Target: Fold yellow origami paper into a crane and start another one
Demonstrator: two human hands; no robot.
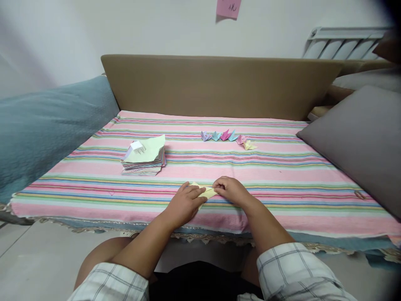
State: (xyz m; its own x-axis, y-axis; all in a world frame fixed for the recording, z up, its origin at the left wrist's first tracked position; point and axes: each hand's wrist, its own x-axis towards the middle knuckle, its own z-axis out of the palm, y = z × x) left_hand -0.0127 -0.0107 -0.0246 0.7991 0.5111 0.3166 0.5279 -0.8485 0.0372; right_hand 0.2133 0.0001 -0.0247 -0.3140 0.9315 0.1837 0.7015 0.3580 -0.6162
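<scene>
A piece of folded pale yellow paper [209, 193] lies on the striped cloth near its front edge, between my two hands. My left hand [184, 203] rests over the paper's left part with its fingers stretched out and apart, pressing it down. At the right end, the fingertips of my right hand [232, 191] pinch the paper's edge, the other fingers curled in. Much of the paper is hidden under the fingers, so its exact fold cannot be made out.
A stack of square paper [152, 150] stands at left with a white plug adapter [137, 146] on top. Several small folded paper figures [225, 135] line the cloth [188, 165] farther back. A grey cushion [357, 138] sits at right, a blue-covered armrest [56, 125] at left.
</scene>
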